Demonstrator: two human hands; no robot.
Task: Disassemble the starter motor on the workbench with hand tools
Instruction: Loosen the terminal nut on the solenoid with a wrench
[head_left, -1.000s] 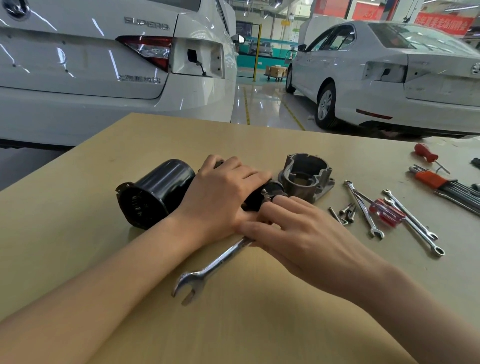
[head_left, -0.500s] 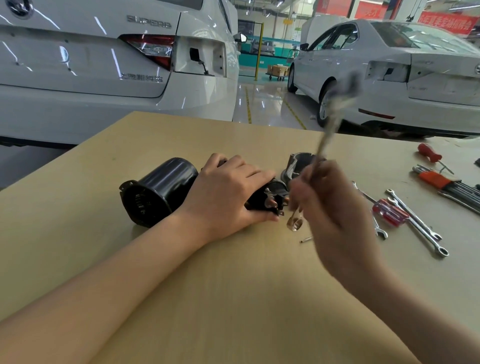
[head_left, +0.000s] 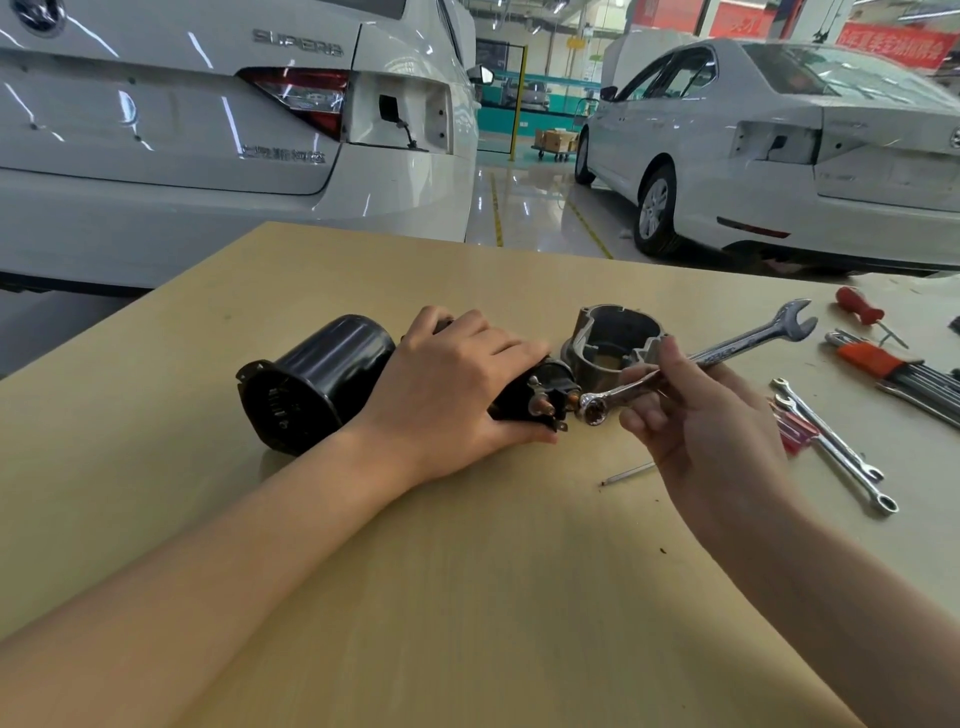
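A black cylindrical motor housing lies on its side on the wooden workbench. My left hand grips the black solenoid, whose copper terminals face right. My right hand grips a combination wrench by its shank. The wrench's ring end hovers right beside the solenoid's terminal; its open end points up to the right. A grey metal nose housing stands just behind the solenoid.
Two more wrenches and a red-handled screwdriver lie to the right. Farther right are an orange hex key set and a red screwdriver. A thin pin lies near my right wrist. Two white cars stand behind the bench.
My right hand picked the wrench up off the bench, swung it upright, then lowered it so the ring end sits by the solenoid terminal. My left hand has stayed on the solenoid.
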